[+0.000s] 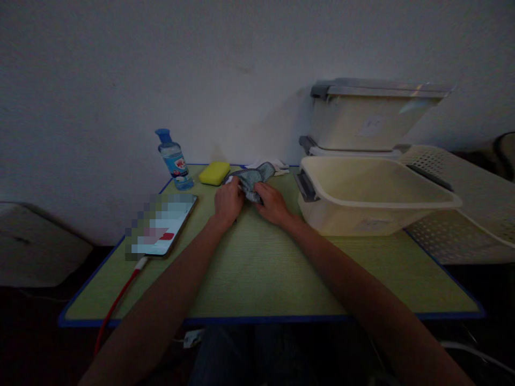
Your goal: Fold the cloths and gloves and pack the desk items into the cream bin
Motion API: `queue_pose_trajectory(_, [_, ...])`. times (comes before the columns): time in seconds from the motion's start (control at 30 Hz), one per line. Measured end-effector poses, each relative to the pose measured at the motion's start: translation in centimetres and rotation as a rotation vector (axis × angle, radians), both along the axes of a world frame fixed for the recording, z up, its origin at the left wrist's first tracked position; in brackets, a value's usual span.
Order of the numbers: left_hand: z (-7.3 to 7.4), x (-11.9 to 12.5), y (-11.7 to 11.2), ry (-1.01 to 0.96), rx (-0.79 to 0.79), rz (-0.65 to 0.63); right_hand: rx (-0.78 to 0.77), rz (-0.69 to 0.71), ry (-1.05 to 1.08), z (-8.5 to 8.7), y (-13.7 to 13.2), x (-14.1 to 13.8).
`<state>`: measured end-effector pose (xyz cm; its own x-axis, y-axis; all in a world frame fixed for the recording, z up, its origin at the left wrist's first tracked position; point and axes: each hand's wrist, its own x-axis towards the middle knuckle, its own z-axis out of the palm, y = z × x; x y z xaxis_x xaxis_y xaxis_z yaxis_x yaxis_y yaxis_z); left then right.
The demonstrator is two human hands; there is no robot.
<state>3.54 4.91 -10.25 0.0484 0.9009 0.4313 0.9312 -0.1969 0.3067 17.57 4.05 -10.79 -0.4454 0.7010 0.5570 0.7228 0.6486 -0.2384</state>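
one grey patterned cloth lies at the centre of the frame on the green desk. the left hand and the right hand both have their fingers closed on it. left of them are one water bottle, one yellow sponge and one phone. two plastic tubs sit at right: an open tub and a lidded tub.

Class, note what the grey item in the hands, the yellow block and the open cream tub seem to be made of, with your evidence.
Grey item: soft patterned fabric, probably knit; it crumples and folds. Yellow block: likely foam sponge; matte, rounded edges. Cream tub: moulded plastic; smooth, thin rim.
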Motion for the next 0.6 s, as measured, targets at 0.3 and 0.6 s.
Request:
queue_pose_trajectory(0.3, [-1.7, -0.4, 1.4, -0.065, -0.004, -0.289, 0.103, 0.100, -0.108, 0.0, -0.4, -0.1])
queue_pose_trajectory(0.6, [-1.6, -0.6, 1.9, -0.301, 0.023, -0.414, 0.103, 0.121, -0.084, -0.2, -0.1, -0.1])
